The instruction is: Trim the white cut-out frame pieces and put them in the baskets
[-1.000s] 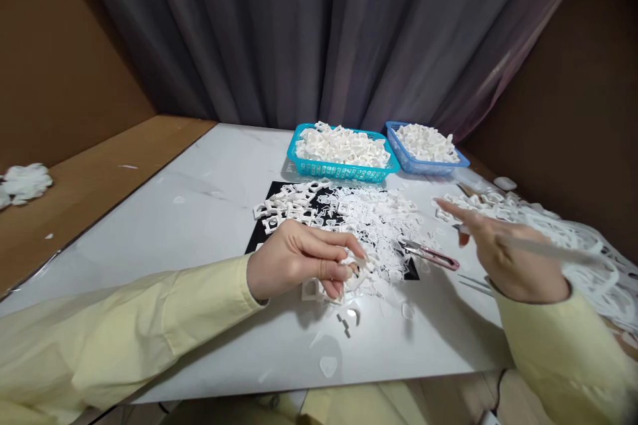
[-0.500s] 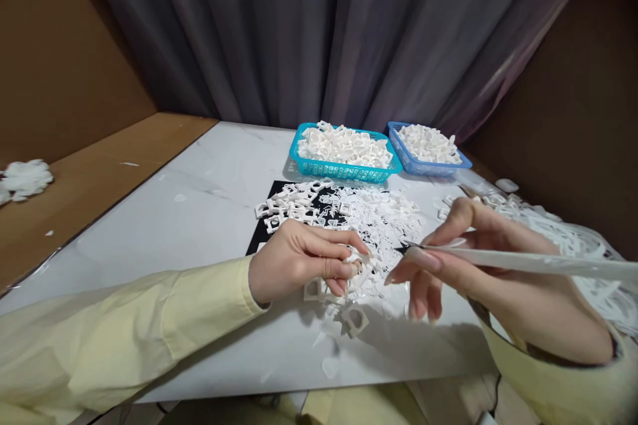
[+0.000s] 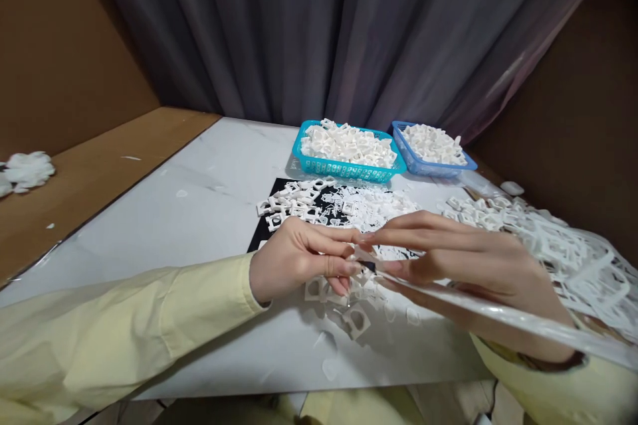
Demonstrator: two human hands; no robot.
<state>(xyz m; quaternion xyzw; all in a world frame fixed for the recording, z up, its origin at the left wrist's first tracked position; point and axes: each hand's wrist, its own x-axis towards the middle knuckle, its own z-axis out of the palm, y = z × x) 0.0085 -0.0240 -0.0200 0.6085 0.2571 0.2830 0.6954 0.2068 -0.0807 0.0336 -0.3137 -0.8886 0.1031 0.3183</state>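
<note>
My left hand (image 3: 304, 259) is closed, pinching a small white plastic part (image 3: 365, 254) between thumb and fingers. My right hand (image 3: 463, 262) grips a craft knife (image 3: 478, 302) with a long, slim white handle that runs back past the wrist to the right edge. Its dark tip reaches the plastic part, and the fingertips of both hands meet there; the exact contact is hidden. Below my hands lie loose white frame-like parts (image 3: 357, 321) with round openings. Behind them, more white parts (image 3: 294, 199) and thin shavings (image 3: 383, 202) cover a black mat (image 3: 259, 229).
At the back stand a turquoise basket (image 3: 349, 169) and a blue basket (image 3: 433, 168), both heaped with white parts. White plastic strips (image 3: 573, 252) pile up on the right. A white clump (image 3: 27, 171) sits on the brown ledge (image 3: 114, 153) at left. A grey curtain (image 3: 279, 26) hangs behind.
My right hand has moved left and turned over, bringing the craft knife's tip to the part in my left hand. The left hand stays nearly in place. The view has shifted slightly.
</note>
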